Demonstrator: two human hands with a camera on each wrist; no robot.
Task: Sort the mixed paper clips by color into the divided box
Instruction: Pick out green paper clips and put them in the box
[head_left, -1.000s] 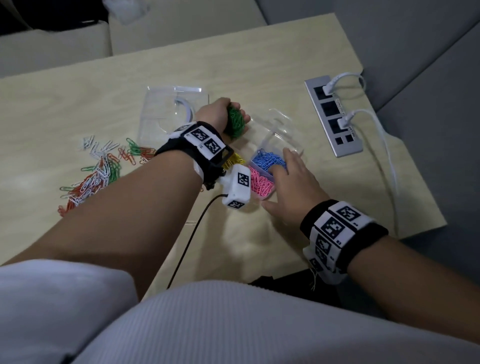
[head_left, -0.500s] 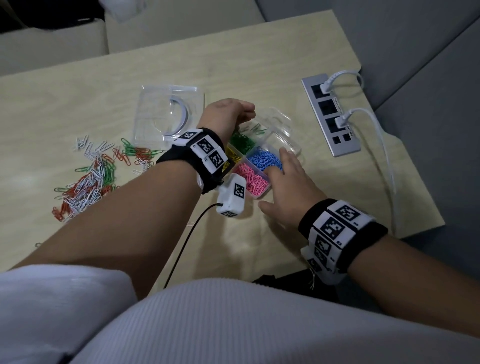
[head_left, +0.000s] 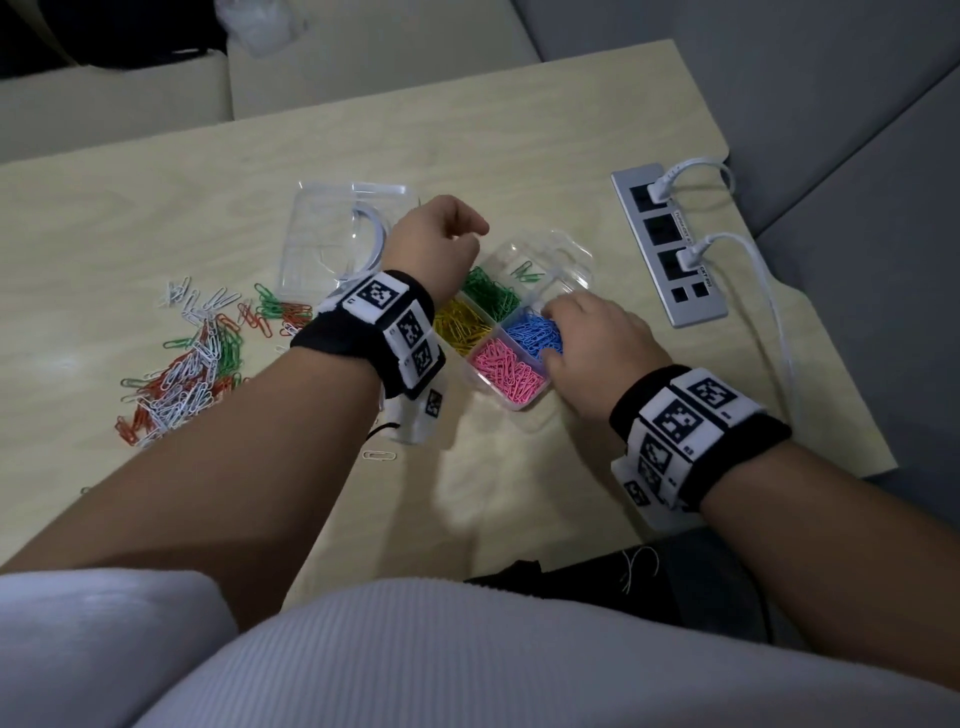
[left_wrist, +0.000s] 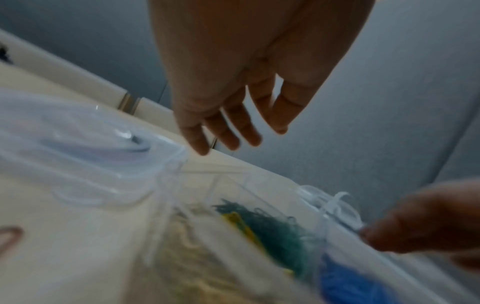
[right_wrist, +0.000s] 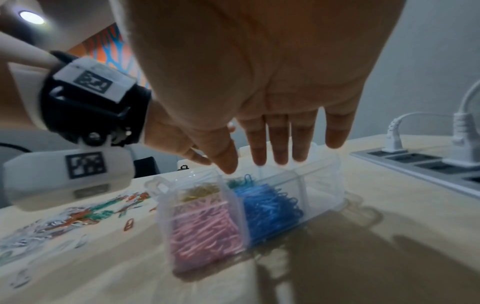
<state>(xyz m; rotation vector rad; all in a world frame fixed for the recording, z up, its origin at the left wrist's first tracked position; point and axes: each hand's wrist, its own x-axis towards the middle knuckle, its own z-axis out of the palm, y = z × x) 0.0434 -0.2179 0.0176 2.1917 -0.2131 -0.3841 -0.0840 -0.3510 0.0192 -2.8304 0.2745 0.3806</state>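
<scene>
We look down at a pale wood table (head_left: 519, 130). Near its middle sits a clear divided box (head_left: 519, 402) w/ sorted clips: green paper clips (head_left: 491, 293) in a far cell, yellow paper clips (head_left: 460, 325) to their left, blue paper clips (head_left: 535, 332) on the right, pink paper clips (head_left: 509, 371) nearest us. One far compartment holds only a few green clips.

Our left hand (head_left: 436, 244) hovers just above the box's far left side, fingers loose & spread, holding nothing; the left wrist view confirms that. Our right hand (head_left: 597, 348) rests flat against the box's right side, straight fingers over the blue cell, gripping nothing.

A mixed pile of loose clips (head_left: 192, 364), orange, white & green, lies well left of the box. A clear lid (head_left: 337, 234) lies beyond the left wrist. A grey power strip (head_left: 670, 244) w/ white plugs sits to the right.
</scene>
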